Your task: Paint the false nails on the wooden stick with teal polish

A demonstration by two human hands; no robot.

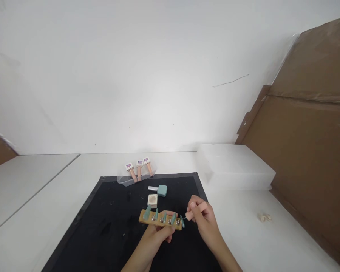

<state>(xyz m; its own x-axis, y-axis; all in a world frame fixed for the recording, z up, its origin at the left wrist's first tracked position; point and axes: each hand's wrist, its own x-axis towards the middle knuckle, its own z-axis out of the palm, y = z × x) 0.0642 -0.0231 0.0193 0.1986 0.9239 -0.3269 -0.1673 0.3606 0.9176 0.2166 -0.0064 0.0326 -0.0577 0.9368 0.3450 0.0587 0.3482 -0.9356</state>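
Left hand (158, 232) gripping wooden strip (160, 220), right hand (201, 216) pinching pink stick (190, 215)

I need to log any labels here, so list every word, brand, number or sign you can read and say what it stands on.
Nothing can be quoted.
Three peach stick-shaped pieces with white square labels, leaning in a clear plastic tray: blue and red marks, too small and blurred to read.
Small white square pad on the black mat: a faint round pattern, no legible text.
Wooden strip with teal nail tips, held by the left hand: no writing visible.
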